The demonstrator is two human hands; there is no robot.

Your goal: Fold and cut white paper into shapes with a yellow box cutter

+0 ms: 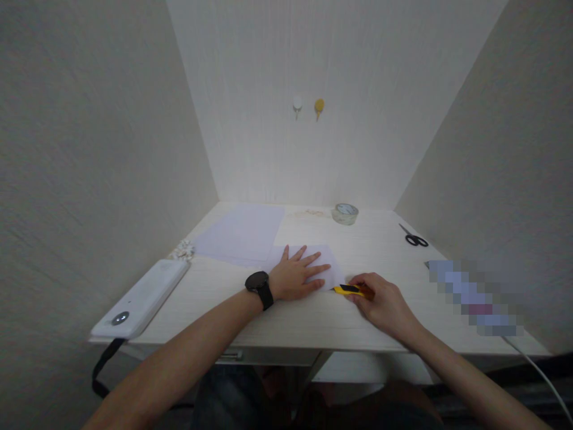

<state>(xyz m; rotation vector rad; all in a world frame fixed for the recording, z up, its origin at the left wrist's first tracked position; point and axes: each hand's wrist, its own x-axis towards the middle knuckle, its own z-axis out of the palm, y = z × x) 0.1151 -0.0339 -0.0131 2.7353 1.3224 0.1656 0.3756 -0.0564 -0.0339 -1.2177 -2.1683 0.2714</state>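
Observation:
My left hand (298, 275), with a black watch on the wrist, lies flat with fingers spread on a small pale sheet of paper (329, 266) on the desk. My right hand (385, 303) grips a yellow and black utility knife (347, 290), whose tip points left at the lower right edge of that sheet. The knife lies low against the desk top, just right of my left fingertips.
A larger pale sheet (244, 233) lies behind the small one. A roll of clear tape (344, 213) stands at the back, black scissors (414, 239) at the right. A long white device (143, 297) lies along the left edge of the wooden desk (313, 322). Two hooks (307, 106) hang on the back wall.

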